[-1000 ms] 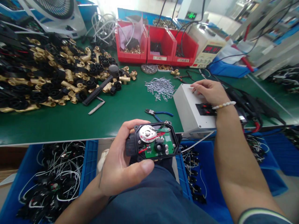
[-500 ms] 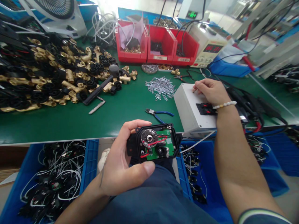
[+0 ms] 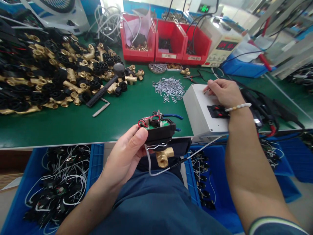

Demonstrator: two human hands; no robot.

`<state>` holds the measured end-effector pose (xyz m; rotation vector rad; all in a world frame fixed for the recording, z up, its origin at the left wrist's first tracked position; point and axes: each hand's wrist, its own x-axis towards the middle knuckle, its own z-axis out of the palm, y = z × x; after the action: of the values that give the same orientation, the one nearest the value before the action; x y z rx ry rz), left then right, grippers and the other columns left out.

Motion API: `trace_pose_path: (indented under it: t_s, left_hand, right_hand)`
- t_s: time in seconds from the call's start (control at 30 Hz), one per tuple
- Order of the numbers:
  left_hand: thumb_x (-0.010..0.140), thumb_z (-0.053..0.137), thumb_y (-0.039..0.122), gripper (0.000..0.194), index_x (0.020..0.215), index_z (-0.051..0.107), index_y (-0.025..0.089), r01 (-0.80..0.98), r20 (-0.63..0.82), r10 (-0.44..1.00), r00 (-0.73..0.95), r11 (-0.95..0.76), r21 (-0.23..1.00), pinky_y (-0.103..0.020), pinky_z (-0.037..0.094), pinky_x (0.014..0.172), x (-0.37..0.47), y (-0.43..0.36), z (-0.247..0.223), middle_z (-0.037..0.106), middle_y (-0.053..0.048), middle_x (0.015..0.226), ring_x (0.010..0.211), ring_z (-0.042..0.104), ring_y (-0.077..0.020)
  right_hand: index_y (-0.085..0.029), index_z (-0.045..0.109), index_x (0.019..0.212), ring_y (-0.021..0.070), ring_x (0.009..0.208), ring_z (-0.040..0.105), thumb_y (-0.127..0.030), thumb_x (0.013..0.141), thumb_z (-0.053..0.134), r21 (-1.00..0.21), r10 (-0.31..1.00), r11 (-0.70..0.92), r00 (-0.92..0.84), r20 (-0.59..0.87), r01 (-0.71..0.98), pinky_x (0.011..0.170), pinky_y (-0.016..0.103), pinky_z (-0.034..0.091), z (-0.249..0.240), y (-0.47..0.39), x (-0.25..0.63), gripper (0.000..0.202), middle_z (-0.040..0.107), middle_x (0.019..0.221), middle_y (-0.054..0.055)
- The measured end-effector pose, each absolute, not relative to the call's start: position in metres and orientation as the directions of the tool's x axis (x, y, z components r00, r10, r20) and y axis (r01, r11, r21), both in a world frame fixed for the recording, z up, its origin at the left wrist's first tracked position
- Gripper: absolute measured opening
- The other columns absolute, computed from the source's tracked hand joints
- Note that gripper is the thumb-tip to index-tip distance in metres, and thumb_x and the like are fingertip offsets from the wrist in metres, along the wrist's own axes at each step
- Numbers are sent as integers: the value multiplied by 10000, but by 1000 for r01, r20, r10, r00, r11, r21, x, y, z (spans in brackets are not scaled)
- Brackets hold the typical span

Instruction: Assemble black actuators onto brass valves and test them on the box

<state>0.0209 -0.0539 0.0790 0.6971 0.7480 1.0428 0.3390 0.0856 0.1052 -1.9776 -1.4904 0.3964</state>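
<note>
My left hand (image 3: 122,151) grips an electric valve actuator (image 3: 158,133), a black housing with its top open and a green circuit board and red wires inside. Under the housing a brass valve body (image 3: 163,157) and a wire clip show. A white cable (image 3: 206,146) runs from the actuator past a black connector towards a white control box (image 3: 199,109). On top of that box, the thumb and fingers of my right hand (image 3: 223,93) pinch a small toggle switch (image 3: 204,92); the fingers partly hide it. Red-and-black terminals (image 3: 215,111) sit below my right wrist.
Blue-handled cutters (image 3: 172,116) lie partly hidden behind the actuator. Wire clips (image 3: 168,88), a hammer (image 3: 105,89) and piled brass valves (image 3: 70,75) rest on the green bench. Red bins (image 3: 170,57) and a power supply (image 3: 221,42) stand behind; blue crates (image 3: 96,163) are below.
My left hand has tilted the actuator from facing me to nearly level, so its side and the brass valve beneath now show. My right hand stays at the switch.
</note>
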Motion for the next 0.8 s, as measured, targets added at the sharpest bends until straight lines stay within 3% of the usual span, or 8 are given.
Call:
trace_pose_path:
  t_s: [0.27,0.8]
  left_hand:
    - [824,779,577,483,1119,768,196,-560,-236,884,403,443,701,-273,648,779,24,-53,83,811,-71,993,891,787,-220]
    - [822,782,562,461,1114,779,205,-606,-236,883,405,453,654,-280,659,782,23,-51,80,811,-56,1024,884,793,-216]
  right_hand:
    - [-153,701,728,92,574,484,-226,1011,592,-637,944,-119,286,166,761,612,256,345,98,91,347,312,570,618,-4]
    - [-152,692,723,82,562,475,-226,1005,588,-645,945,-107,279,171,757,581,261,331,97,91,347,310,568,619,-4]
